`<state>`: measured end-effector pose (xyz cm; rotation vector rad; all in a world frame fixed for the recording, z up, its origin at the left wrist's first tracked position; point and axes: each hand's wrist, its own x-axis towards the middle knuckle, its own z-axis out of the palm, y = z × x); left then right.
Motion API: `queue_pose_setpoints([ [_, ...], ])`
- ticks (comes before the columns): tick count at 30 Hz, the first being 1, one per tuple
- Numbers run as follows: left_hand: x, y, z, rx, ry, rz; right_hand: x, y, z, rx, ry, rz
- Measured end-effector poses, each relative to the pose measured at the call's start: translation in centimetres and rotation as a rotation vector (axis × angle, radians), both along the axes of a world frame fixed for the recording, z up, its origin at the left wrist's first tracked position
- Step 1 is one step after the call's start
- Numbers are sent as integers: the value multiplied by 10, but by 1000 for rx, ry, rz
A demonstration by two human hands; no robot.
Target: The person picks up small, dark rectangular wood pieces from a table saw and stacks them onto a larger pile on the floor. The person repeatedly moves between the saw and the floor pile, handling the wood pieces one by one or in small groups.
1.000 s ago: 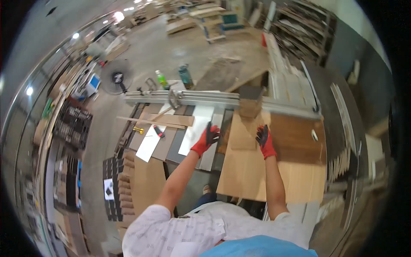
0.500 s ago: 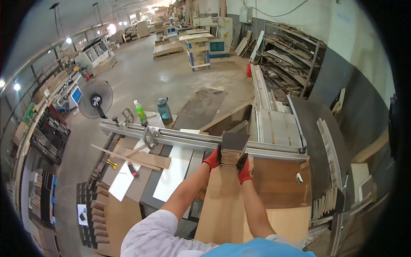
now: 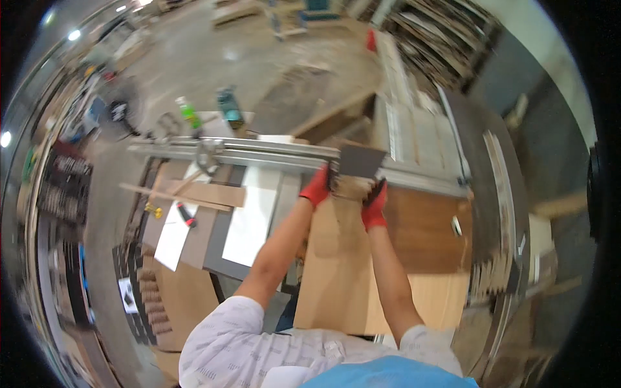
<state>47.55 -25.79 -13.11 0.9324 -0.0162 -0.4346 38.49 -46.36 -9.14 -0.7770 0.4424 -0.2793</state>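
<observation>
- Gloved in red and black, a worker's left hand presses its dark palm side to the left of a stack of boards, gripping it from that side.
- The right hand grips the same stack from the opposite side; its exact finger placement is blurred.
- The stack, topped by a dark face above paler layered edges, stands at a long metal rail, hiding part of it.
- Beneath the forearms stretches a light wood panel, with a darker brown panel to the right bearing a small white object.
- Left of the hands lie a wide white board, a tan strip and a red-and-black tool.
- Beyond the rail stand a green bottle and a teal bottle.
</observation>
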Motion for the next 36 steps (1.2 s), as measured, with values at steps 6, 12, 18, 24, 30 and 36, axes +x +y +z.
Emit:
queue_pose_setpoints([
  [6, -38, -64, 132, 84, -219, 189, 0, -57, 70, -354, -317, -148],
  [12, -21, -70, 141, 71, -451, 75, 22, -43, 120, -153, -316, 24],
  [18, -22, -68, 116, -83, -411, 21, 14, -14, 88, -707, -440, -151],
  [24, -41, -100, 47, 270, -193, 461, 40, -138, -83, -220, -102, -343],
  [30, -49, -49, 13, 405, 3, 159, 5, -52, -61, -159, 18, 144],
  [36, -76, -68, 54, -43, 13, 46, -21, -23, -5, -330, -151, 123],
])
